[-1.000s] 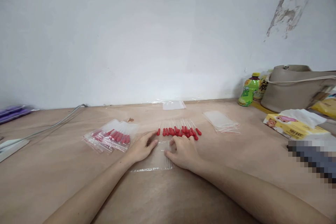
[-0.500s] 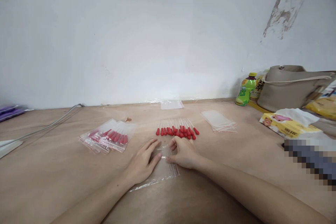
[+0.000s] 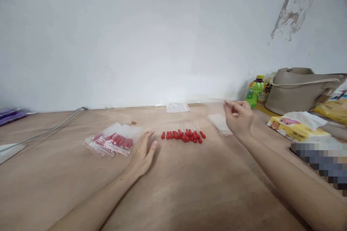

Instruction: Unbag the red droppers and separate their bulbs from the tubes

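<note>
Pinching blurred clear bag (image 3: 215, 107) in right hand (image 3: 240, 118); left hand (image 3: 141, 156) spread near filled bags (image 3: 115, 140)

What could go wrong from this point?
The right hand holds a thin clear bag close to the flat bags; it might brush that stack and spread it. The left hand is right beside the overlapping filled bags, so a small sweep could shove them. The loose droppers between the hands could roll if bumped.
</note>
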Available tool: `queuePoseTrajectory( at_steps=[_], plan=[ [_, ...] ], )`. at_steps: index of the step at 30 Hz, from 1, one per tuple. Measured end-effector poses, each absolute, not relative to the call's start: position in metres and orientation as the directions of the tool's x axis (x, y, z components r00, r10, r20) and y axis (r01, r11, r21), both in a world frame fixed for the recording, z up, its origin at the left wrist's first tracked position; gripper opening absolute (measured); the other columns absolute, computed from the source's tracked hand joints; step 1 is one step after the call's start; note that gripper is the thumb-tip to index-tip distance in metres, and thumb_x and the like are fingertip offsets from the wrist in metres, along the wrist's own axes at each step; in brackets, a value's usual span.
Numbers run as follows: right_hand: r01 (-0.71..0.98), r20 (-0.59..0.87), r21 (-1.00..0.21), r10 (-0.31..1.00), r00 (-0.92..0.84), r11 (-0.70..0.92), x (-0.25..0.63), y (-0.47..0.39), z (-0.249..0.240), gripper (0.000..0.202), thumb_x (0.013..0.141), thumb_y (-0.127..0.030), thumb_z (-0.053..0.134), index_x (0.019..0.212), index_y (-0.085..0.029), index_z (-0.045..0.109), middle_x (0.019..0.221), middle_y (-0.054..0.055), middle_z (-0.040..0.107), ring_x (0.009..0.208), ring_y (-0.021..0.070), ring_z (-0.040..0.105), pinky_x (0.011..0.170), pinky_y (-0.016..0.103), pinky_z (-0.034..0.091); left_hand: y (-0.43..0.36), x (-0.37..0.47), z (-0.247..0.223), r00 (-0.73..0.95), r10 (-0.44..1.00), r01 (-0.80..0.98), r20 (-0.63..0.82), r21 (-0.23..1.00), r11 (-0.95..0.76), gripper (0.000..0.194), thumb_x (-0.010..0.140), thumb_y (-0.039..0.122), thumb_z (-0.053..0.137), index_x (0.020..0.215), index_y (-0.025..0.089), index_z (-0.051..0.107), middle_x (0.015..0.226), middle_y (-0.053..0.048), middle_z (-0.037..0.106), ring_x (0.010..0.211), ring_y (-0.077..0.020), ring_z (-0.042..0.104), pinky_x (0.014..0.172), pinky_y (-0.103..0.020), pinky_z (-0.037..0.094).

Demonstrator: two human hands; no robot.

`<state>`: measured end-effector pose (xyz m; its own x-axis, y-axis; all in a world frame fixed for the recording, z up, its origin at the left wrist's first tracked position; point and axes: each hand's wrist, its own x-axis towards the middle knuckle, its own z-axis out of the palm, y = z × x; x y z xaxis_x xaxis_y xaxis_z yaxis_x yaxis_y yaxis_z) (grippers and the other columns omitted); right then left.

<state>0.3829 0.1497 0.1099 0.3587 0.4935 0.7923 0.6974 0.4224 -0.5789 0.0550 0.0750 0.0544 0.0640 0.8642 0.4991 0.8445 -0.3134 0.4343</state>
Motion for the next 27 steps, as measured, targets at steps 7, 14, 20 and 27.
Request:
queuePoseTrajectory(
  at_steps=[7, 14, 20, 27],
  plan=[
    [0.898, 0.52, -0.325, 0.849, -0.093, 0.297, 0.459, 0.17, 0.047, 0.029, 0.072, -0.017, 0.042, 0.08, -0.019, 0.07, 0.089, 0.008, 0.064, 0.074, 0.018, 0.059, 0.071, 0.032, 0.043, 0.072, 0.058, 0.058, 0.186, 0.873, 0.871, 0.451, 0.335, -0.36, 0.036, 0.088, 0.038, 0.033, 0.117, 0.019, 0.043, 0.123, -0.007, 0.048, 0.122, -0.0208, 0.035, 0.102, -0.04, 0.029],
    [0.903, 0.599, -0.279, 0.794, -0.102, 0.326, 0.433, 0.149, 0.065, 0.029, 0.08, -0.037, 0.042, 0.078, -0.022, 0.067, 0.092, 0.006, 0.064, 0.093, 0.0223, 0.054, 0.093, 0.047, 0.023, 0.075, 0.056, 0.063, 0.231, 0.851, 0.94, 0.471, 0.117, -0.319, 0.037, 0.085, 0.038, 0.037, 0.114, 0.018, 0.047, 0.121, -0.01, 0.048, 0.12, -0.0246, 0.036, 0.099, -0.042, 0.03],
    [0.646, 0.636, -0.13, 0.563, -0.528, 0.752, 0.332, 0.095, 0.068, 0.017, 0.079, -0.026, 0.047, 0.077, -0.022, 0.063, 0.083, 0.004, 0.061, 0.081, 0.0168, 0.052, 0.086, 0.038, 0.028, 0.076, 0.034, 0.08, 0.095, 0.892, 0.961, 0.442, -0.276, 0.034, 0.042, 0.079, 0.029, 0.04, 0.111, 0.003, 0.05, 0.114, -0.024, 0.05, 0.111, -0.036, 0.041, 0.094, -0.051, 0.026],
    [0.392, 0.619, -0.062, 0.343, -0.706, 0.918, 0.28, 0.082, 0.05, 0.014, 0.077, -0.02, 0.048, 0.07, -0.02, 0.06, 0.079, 0.004, 0.058, 0.072, 0.0158, 0.048, 0.074, 0.035, 0.034, 0.072, 0.023, 0.081, 0.001, 0.961, 0.917, 0.277, -0.385, 0.11, 0.037, 0.075, 0.002, 0.027, 0.084, -0.001, 0.063, 0.088, -0.027, 0.06, 0.087, -0.0335, 0.057, 0.066, -0.039, 0.044]
  ],
)
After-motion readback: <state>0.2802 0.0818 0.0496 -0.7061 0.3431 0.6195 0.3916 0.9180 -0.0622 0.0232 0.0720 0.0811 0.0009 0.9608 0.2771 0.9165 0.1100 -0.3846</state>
